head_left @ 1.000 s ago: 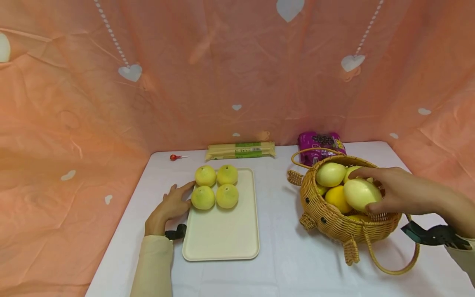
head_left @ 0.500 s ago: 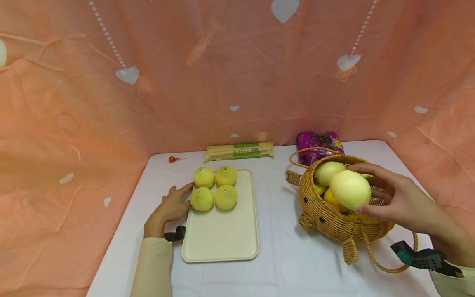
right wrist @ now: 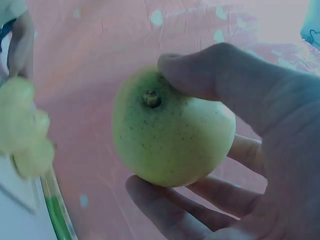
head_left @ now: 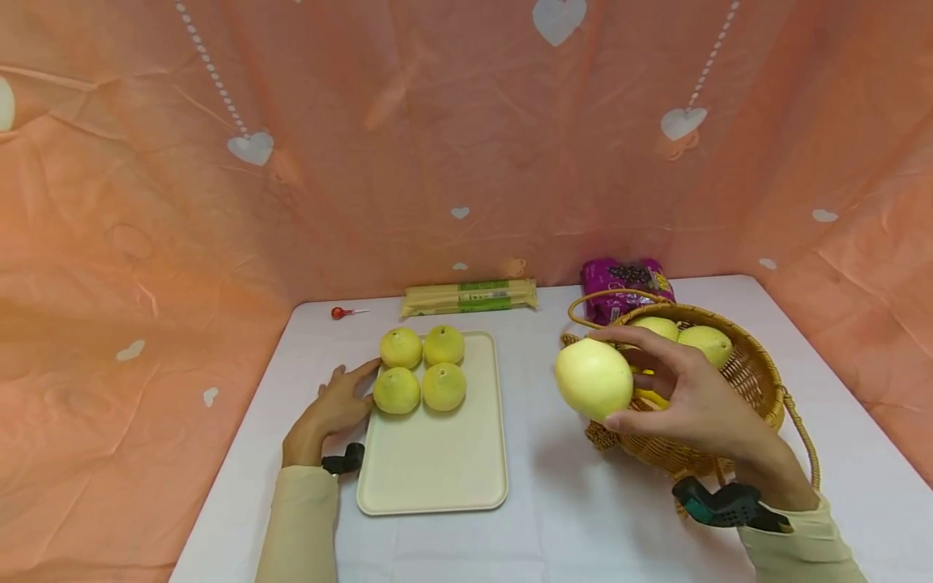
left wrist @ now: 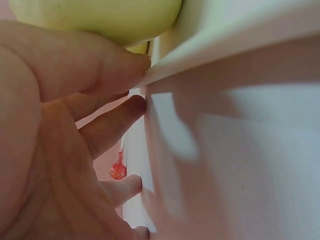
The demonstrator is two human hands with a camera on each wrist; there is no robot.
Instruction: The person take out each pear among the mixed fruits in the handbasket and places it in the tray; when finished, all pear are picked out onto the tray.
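Note:
My right hand (head_left: 692, 397) holds a pale yellow-green pear (head_left: 594, 379) above the table, left of the wicker basket (head_left: 758, 380). In the right wrist view, the thumb lies on top of the speckled pear (right wrist: 170, 132) near its stem, with the fingers beneath. Other pears (head_left: 705, 344) and something yellow show inside the basket, partly covered by the hand. My left hand (head_left: 338, 413) rests at the left edge of a cream tray (head_left: 437, 470), thumb against its rim, fingers loosely extended. Several round yellow-green fruits (head_left: 445, 386) sit grouped at the tray's far left.
Along the back lie a red lollipop (head_left: 338, 312), a long beige and green packet (head_left: 470, 297) and a purple packet (head_left: 627, 287). The basket's looped handle (head_left: 805, 437) hangs toward the right. Orange cloth (head_left: 466, 146) encloses the table's back and sides.
My right hand has lifted the pear out of the basket and carried it left toward the tray. The left hand and the fruits on the tray stay in place.

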